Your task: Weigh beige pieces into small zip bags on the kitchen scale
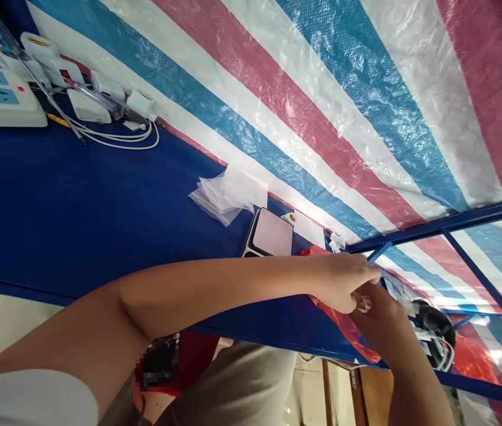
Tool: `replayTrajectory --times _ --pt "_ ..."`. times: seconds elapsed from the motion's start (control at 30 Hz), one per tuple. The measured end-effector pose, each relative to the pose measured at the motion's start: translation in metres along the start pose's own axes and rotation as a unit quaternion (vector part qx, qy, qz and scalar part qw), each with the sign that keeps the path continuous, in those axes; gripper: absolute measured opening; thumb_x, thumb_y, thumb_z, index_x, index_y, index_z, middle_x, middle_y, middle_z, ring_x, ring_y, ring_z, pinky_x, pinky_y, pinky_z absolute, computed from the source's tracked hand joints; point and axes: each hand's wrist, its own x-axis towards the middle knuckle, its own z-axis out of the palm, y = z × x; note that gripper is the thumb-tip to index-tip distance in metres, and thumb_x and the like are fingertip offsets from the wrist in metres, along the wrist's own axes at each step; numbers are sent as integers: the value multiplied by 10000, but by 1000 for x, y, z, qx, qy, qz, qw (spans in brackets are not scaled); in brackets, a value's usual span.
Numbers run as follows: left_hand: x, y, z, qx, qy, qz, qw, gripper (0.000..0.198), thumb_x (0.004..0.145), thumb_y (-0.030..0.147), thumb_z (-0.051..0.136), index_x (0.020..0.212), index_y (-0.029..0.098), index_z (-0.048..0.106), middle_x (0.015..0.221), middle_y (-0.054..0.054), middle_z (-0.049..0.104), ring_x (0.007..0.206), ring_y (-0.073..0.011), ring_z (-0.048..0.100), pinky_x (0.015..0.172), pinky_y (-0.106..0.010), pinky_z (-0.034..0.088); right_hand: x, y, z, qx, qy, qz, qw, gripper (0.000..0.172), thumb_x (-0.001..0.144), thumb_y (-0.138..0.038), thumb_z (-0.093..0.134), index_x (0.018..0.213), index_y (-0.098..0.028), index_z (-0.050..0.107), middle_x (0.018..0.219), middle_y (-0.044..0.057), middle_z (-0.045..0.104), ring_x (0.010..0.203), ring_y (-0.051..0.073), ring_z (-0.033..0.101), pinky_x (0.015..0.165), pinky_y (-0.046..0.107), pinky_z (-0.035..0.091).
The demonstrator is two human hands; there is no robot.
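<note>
My left hand [343,281] reaches across the blue table top [100,207] from the left, with its fingers closed over a red plastic bag [337,313]. My right hand [379,313] comes up from below and meets it, gripping the same bag. A small pale object [363,303] shows between the two hands, too small to name. The bag hangs past the table's near edge. Just beyond my left hand lies a flat pale-pink square device [271,232] with a dark frame.
A pile of clear plastic sleeves [219,198] lies on the table. At the far left are a white power strip [0,94], white chargers and cables. A black object with white cables [432,325] sits at the right. Blue metal framing [446,225] crosses a striped tarpaulin [321,118].
</note>
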Motion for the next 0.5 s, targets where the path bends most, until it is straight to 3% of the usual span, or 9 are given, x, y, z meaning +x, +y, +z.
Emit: replayTrajectory --times 0.1,0.2,0.4,0.5 --pt "3 -6 0 102 -25 12 994 379 901 41 558 1277 66 599 1298 -182 619 1148 -249 637 890 -331 498 1 2 2 26 -19 25 999 312 907 -470 616 1108 -241 685 910 81 757 807 274 712 694 337 483" --pt "4 -10 1 168 -16 15 986 287 880 77 630 1166 62 652 1246 -203 653 1096 -276 663 850 -357 501 -1 10 5 46 -22 20 999 354 895 -498 641 1148 -255 695 968 78 780 838 276 729 729 347 510" --pt "7 -13 1 181 -35 11 983 245 848 71 688 1092 97 688 1026 -138 733 916 -245 694 717 -341 472 -5 19 10 34 -6 -9 999 390 890 -489 650 1194 -252 708 1066 85 781 904 282 739 778 364 544" --pt "9 -14 2 187 -31 18 982 168 866 54 661 1024 90 704 1044 -152 743 967 -239 699 756 -331 472 -7 21 11 42 -5 -14 999 420 889 -497 650 1225 -251 709 1099 89 781 916 282 739 788 371 551"
